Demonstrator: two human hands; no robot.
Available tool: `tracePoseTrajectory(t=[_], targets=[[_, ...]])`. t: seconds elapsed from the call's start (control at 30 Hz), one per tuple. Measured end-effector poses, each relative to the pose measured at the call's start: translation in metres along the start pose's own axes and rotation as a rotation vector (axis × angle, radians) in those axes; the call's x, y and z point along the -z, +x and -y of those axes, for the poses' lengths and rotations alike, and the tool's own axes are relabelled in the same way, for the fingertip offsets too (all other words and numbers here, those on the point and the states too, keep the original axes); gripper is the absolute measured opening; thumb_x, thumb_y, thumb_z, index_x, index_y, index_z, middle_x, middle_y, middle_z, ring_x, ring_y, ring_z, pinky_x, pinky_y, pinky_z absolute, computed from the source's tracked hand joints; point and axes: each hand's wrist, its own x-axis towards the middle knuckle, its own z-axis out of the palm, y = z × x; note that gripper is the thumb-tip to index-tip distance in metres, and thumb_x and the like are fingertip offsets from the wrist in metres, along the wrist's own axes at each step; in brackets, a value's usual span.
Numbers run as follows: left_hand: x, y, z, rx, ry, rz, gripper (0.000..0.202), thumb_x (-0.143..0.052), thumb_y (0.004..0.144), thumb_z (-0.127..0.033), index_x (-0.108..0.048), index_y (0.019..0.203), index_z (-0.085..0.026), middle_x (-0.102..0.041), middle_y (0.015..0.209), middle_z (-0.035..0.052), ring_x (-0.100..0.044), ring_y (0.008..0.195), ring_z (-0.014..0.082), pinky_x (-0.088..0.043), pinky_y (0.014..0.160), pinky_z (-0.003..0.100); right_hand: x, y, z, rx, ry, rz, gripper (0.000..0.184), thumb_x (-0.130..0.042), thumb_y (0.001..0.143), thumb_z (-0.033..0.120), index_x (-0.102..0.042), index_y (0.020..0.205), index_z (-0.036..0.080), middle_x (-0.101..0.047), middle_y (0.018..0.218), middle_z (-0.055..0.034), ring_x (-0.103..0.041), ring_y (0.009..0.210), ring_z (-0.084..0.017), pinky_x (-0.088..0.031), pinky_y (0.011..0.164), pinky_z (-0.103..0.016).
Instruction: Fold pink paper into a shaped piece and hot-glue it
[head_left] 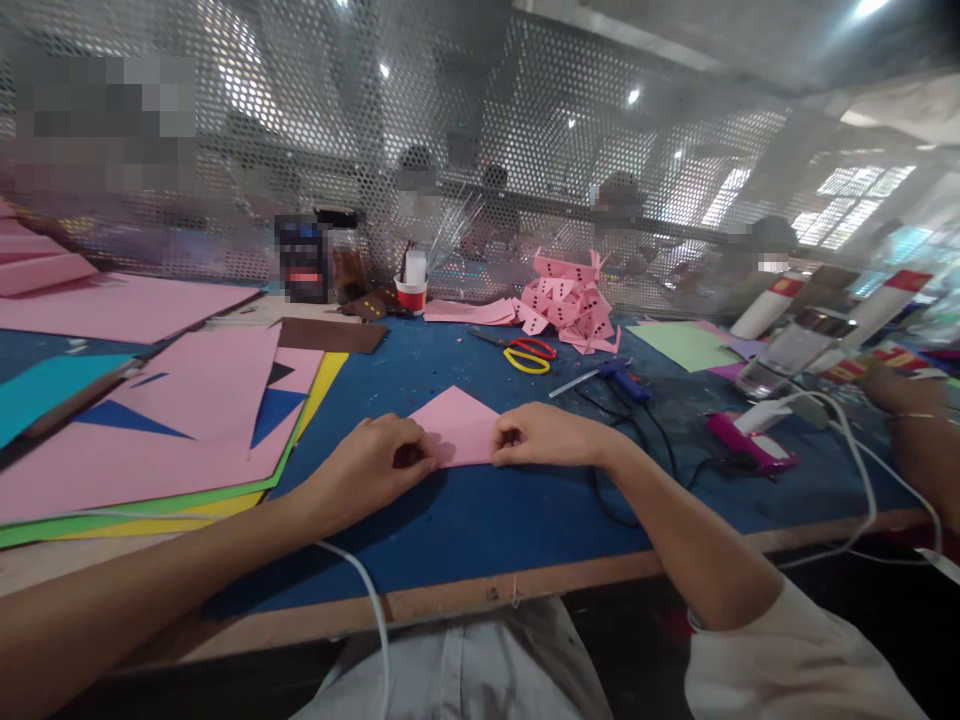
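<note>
A small pink paper piece (459,425), folded to a point at the top, lies on the blue table top (480,520) right in front of me. My left hand (367,468) pinches its lower left edge with curled fingers. My right hand (541,437) pinches the lower right edge the same way. Both hands press the paper down against the table.
Large pink, yellow and green sheets (150,440) are stacked at the left. Red-and-yellow scissors (525,353), a pile of pink folded pieces (570,300), a blue glue gun (622,380), a pink tool (750,445) and cables lie behind and to the right. Another person's arm (915,430) reaches in at the right edge. A perforated metal screen (480,150) closes the back.
</note>
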Motion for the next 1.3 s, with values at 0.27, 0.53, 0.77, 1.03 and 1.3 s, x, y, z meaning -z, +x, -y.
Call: tracePoseTrajectory(t=[0.27, 0.53, 0.77, 1.03, 1.3], targets=[[0.001, 0.001, -0.002, 0.016, -0.003, 0.006, 0.022, -0.062, 0.088, -0.037, -0.068, 0.077, -0.019, -0.069, 0.075, 0.0018, -0.059, 0.073, 0.0180, -0.038, 0.065, 0.028, 0.006, -0.004, -0.007, -0.006, 0.027, 0.037, 0.015, -0.068, 0.083, 0.029, -0.075, 0.089, 0.017, -0.075, 0.087, -0.0016, -0.066, 0.078, -0.016, -0.043, 0.067, -0.023], [-0.001, 0.001, 0.000, 0.018, -0.008, 0.018, 0.025, -0.060, 0.090, -0.041, -0.069, 0.079, -0.020, -0.069, 0.076, 0.0013, -0.059, 0.073, 0.0179, -0.039, 0.067, 0.029, 0.012, -0.007, -0.012, -0.029, 0.014, 0.067, 0.016, -0.069, 0.082, 0.030, -0.075, 0.089, 0.017, -0.076, 0.089, -0.0027, -0.067, 0.080, -0.017, -0.044, 0.068, -0.023], [-0.002, 0.001, 0.003, 0.013, 0.000, 0.021, 0.023, -0.059, 0.090, -0.040, -0.069, 0.080, -0.021, -0.069, 0.077, 0.0013, -0.059, 0.073, 0.0178, -0.038, 0.066, 0.028, 0.014, -0.016, -0.013, -0.054, 0.038, 0.063, 0.017, -0.068, 0.081, 0.029, -0.075, 0.091, 0.017, -0.076, 0.088, -0.0025, -0.067, 0.079, -0.017, -0.044, 0.067, -0.024], [-0.001, 0.001, 0.003, -0.002, 0.030, 0.011, 0.026, -0.057, 0.090, -0.040, -0.066, 0.076, -0.020, -0.067, 0.073, 0.0013, -0.057, 0.070, 0.0174, -0.037, 0.065, 0.029, 0.014, -0.033, -0.017, -0.117, 0.018, -0.001, 0.018, -0.068, 0.081, 0.031, -0.075, 0.090, 0.018, -0.075, 0.088, -0.0024, -0.065, 0.081, -0.018, -0.043, 0.070, -0.025], [0.002, 0.001, -0.001, 0.003, -0.018, 0.005, 0.026, -0.059, 0.089, -0.042, -0.068, 0.077, -0.021, -0.068, 0.075, 0.0015, -0.061, 0.070, 0.0173, -0.040, 0.065, 0.028, 0.013, -0.046, -0.023, -0.147, 0.026, -0.048, 0.020, -0.067, 0.084, 0.034, -0.075, 0.094, 0.018, -0.074, 0.091, -0.0044, -0.065, 0.082, -0.019, -0.044, 0.071, -0.027]])
